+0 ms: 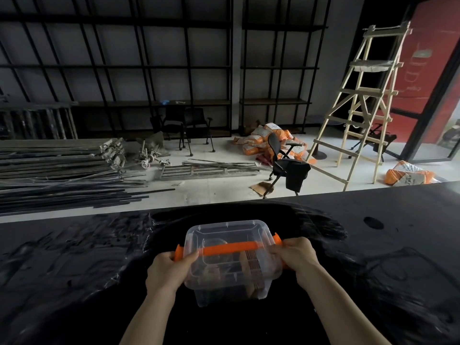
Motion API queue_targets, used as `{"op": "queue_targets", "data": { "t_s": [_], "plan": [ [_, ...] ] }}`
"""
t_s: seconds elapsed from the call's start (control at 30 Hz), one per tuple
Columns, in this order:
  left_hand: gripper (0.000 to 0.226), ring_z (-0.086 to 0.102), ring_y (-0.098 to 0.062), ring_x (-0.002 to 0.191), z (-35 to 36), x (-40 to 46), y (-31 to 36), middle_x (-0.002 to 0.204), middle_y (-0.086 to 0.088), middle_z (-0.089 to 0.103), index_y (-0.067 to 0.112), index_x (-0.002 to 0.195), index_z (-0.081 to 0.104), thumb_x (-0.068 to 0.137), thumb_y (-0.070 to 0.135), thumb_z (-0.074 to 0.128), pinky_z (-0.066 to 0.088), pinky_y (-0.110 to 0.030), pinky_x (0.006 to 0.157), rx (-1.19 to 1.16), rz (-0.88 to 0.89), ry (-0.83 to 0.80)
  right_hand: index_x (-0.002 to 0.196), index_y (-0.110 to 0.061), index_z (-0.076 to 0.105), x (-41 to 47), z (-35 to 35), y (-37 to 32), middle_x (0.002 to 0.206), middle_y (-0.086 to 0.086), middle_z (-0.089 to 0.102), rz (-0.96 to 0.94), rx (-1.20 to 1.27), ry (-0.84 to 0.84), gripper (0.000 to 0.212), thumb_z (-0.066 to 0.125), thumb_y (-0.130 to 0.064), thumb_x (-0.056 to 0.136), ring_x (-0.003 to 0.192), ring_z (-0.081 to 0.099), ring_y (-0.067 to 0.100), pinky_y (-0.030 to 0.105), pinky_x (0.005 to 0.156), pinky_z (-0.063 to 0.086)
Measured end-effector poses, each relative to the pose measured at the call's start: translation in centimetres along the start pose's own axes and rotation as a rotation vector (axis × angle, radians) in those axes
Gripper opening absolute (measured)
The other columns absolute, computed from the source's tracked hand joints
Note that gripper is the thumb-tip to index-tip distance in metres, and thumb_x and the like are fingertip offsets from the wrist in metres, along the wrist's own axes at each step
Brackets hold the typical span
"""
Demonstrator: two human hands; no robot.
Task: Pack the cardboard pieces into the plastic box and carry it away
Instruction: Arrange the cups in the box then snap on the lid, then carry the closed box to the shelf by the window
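Observation:
A clear plastic box with a clear lid stands on the black table right in front of me. An orange handle lies across the lid, with orange latches at both ends. Brown cardboard pieces show through the lid and walls inside the box. My left hand grips the box's left side, fingers curled over the rim at the left orange latch. My right hand grips the right side, fingers curled at the right latch.
Beyond the table's far edge the floor holds a pile of metal rods, a black swivel chair, orange and white sacks and a wooden ladder. Black shelving covers the back wall.

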State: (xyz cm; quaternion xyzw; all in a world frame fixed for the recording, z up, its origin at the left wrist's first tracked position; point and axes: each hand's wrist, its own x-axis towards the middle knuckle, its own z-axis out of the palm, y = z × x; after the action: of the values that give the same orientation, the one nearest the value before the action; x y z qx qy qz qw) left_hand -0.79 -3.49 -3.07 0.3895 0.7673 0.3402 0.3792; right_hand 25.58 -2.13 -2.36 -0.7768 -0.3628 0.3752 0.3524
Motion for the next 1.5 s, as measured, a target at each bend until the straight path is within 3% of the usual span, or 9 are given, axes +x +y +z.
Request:
{"op": "queue_targets", "data": {
  "t_s": [0.23,0.43,0.77,0.9,1.03,1.1,1.2,1.3,1.5],
  "plan": [
    [0.028,0.062,-0.007,0.061,0.5,-1.3,1.3,0.072,0.008,0.069,0.033,0.075,0.057,0.088,0.056,0.067,0.035,-0.023,0.048,0.259,0.223,0.209,0.068,-0.031,0.071,-0.5,0.8,-0.3,0.078,-0.004,0.071,-0.155,-0.136,0.106,0.013,0.076,-0.038,0.077,0.079,0.067,0.019,0.028,0.069,0.051],
    [0.025,0.061,-0.008,0.062,1.2,-0.4,0.4,0.072,0.008,0.065,0.031,0.08,0.061,0.091,0.054,0.062,0.035,-0.024,0.049,0.393,0.312,0.294,0.063,-0.019,0.071,-0.7,1.1,-0.5,0.063,-0.002,0.068,-0.215,-0.217,0.145,0.03,0.068,-0.04,0.085,0.059,0.061,0.014,0.023,0.048,0.039],
    [0.014,0.057,-0.004,0.069,1.3,-0.3,0.4,0.083,0.012,0.067,0.033,0.093,0.062,0.091,0.045,0.067,0.029,-0.017,0.05,0.381,0.346,0.273,0.093,-0.021,0.071,-1.8,1.3,-1.1,0.069,-0.006,0.057,-0.295,-0.347,0.17,0.024,0.061,-0.043,0.093,0.058,0.05,0.011,0.03,0.058,0.045],
    [0.046,0.062,-0.01,0.088,0.4,0.5,-0.3,0.101,0.01,0.066,0.027,0.117,0.064,0.087,0.061,0.065,0.049,-0.027,0.076,-0.038,0.209,0.117,0.111,-0.025,0.067,-0.5,0.8,-0.3,0.094,-0.002,0.069,-0.134,-0.056,0.047,0.051,0.067,-0.065,0.078,0.081,0.066,0.014,0.033,0.072,0.058],
    [0.089,0.057,-0.025,0.121,0.7,1.2,-1.4,0.131,-0.002,0.059,0.027,0.147,0.044,0.073,0.066,0.076,0.041,-0.048,0.111,-0.482,-0.014,-0.16,0.124,-0.026,0.061,0.2,1.0,1.3,0.112,0.001,0.07,0.005,0.174,-0.151,0.088,0.07,-0.082,0.057,0.097,0.07,0.02,0.038,0.079,0.062],
    [0.094,0.06,-0.027,0.122,1.4,1.3,-1.9,0.132,-0.001,0.065,0.034,0.139,0.053,0.058,0.068,0.085,0.041,-0.054,0.111,-0.505,-0.061,-0.257,0.114,-0.026,0.066,0.2,1.2,1.6,0.103,0.0,0.075,-0.036,0.179,-0.212,0.078,0.07,-0.08,0.059,0.091,0.074,0.018,0.038,0.075,0.063],
    [0.057,0.062,-0.021,0.112,2.4,1.1,-1.5,0.119,0.001,0.07,0.032,0.12,0.066,0.069,0.047,0.086,0.038,-0.056,0.112,-0.474,-0.05,-0.319,0.104,-0.025,0.07,0.8,1.7,1.9,0.094,0.001,0.077,-0.073,0.172,-0.197,0.06,0.076,-0.066,0.061,0.085,0.076,0.019,0.043,0.078,0.063],
    [0.044,0.061,-0.021,0.107,3.3,1.6,-1.0,0.115,-0.003,0.069,0.027,0.115,0.066,0.075,0.037,0.083,0.039,-0.056,0.111,-0.502,-0.037,-0.302,0.101,-0.026,0.07,1.1,1.7,1.5,0.092,0.001,0.077,-0.069,0.175,-0.174,0.052,0.076,-0.061,0.063,0.083,0.076,0.02,0.043,0.076,0.064],
    [0.065,0.061,-0.016,0.101,3.8,1.6,3.3,0.119,0.001,0.065,0.029,0.134,0.052,0.077,0.032,0.083,0.042,-0.051,0.108,-0.547,0.127,-0.284,0.096,-0.026,0.07,1.7,-1.3,-1.3,0.091,0.004,0.075,-0.137,0.207,-0.111,0.039,0.075,-0.056,0.071,0.083,0.074,0.021,0.04,0.073,0.063]
  ]
}}
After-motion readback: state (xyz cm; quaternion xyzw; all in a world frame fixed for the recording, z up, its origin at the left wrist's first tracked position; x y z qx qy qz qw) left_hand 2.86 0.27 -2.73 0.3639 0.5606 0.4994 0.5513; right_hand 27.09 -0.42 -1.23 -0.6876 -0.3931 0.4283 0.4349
